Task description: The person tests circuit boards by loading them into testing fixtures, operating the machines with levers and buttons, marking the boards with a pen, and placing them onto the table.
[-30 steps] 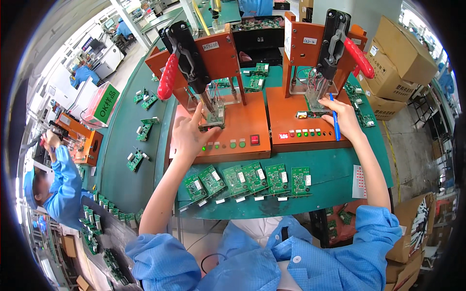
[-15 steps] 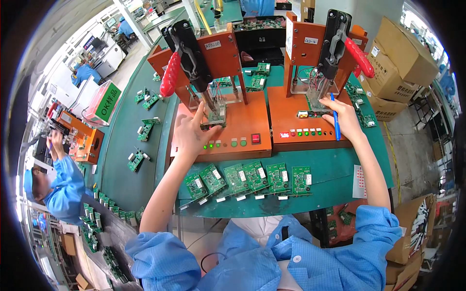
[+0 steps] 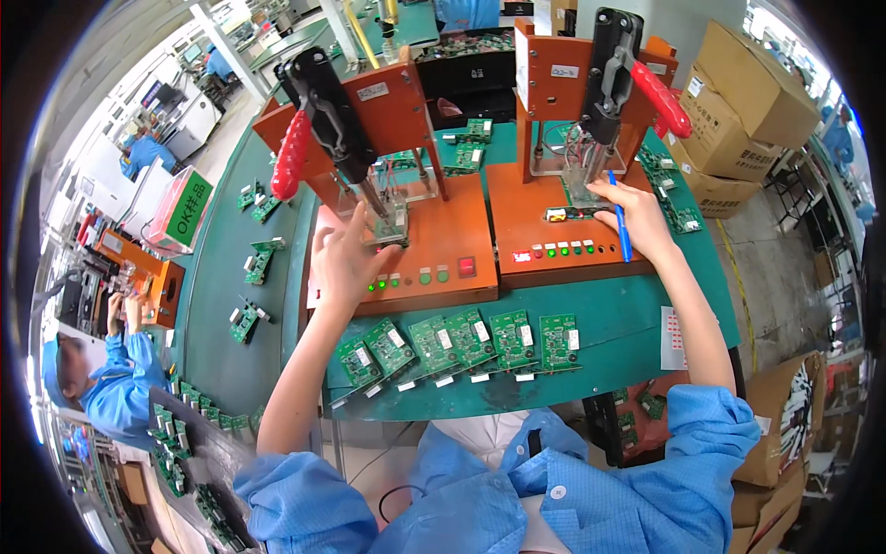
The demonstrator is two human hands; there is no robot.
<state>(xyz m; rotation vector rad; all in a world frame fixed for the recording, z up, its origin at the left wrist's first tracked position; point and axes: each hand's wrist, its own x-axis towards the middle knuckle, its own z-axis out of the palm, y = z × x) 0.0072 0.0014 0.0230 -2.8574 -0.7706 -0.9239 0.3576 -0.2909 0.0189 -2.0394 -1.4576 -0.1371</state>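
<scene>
My left hand [image 3: 343, 263] is at the left orange test fixture [image 3: 461, 217], fingers spread. Its thumb tip meets the front edge of a green circuit board [image 3: 397, 242] lying under the fixture's clear press plate. My right hand [image 3: 640, 220] has a blue pen [image 3: 620, 222] tucked between its fingers. Its fingertips reach the end of another circuit board [image 3: 574, 213] in the right orange test fixture [image 3: 544, 242]; whether they grip that board is hard to see. Red-handled toggle clamps [image 3: 293, 152] [image 3: 661, 100] stand above both fixtures.
Several green circuit boards [image 3: 508, 340] lie in a row on the green bench [image 3: 591, 377] before me. More boards [image 3: 258, 263] sit on the strip to the left. Cardboard boxes [image 3: 729, 138] are stacked at right. A co-worker [image 3: 115, 369] sits far left.
The whole view has shifted slightly, with the fixtures now further left. My left index finger has drawn back a little from the clamp's rod. My right hand remains at its board with the pen.
</scene>
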